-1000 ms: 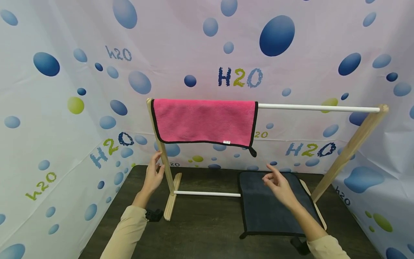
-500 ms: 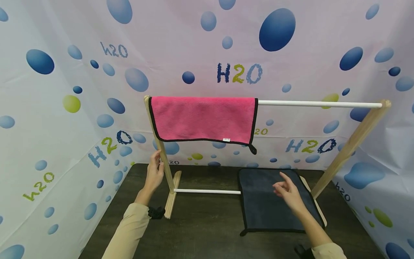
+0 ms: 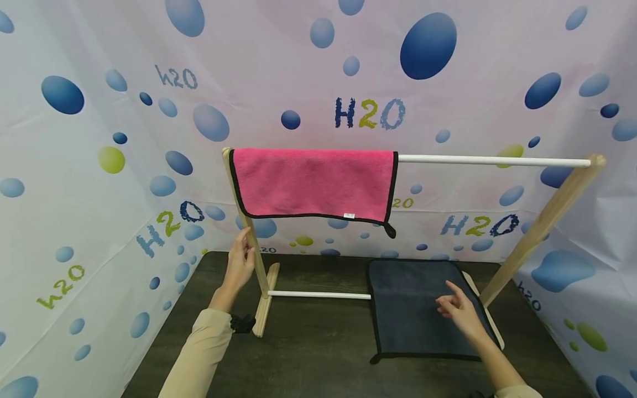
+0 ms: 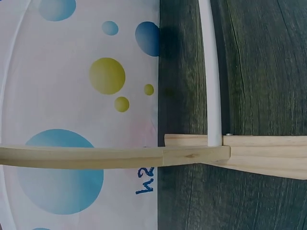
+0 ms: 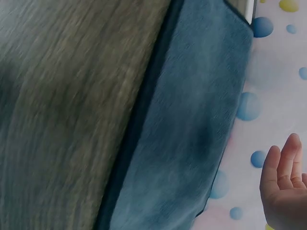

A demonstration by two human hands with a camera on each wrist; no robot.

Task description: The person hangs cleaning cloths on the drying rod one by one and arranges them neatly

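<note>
Bar (image 3: 492, 160) exposed beyond edge of pink towel (image 3: 318, 182); left hand (image 3: 240, 262) at post (image 3: 260, 273), grip unclear; right hand (image 3: 461, 310) loose above dark cloth (image 3: 408, 315)

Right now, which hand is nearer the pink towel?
Left. The left hand is just below the left end of the pink towel; the right hand is lower and beyond its right end.

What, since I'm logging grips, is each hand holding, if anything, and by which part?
The right hand holds nothing. The left hand is at the left post, below the pink towel; whether it grips the post cannot be told.
</note>
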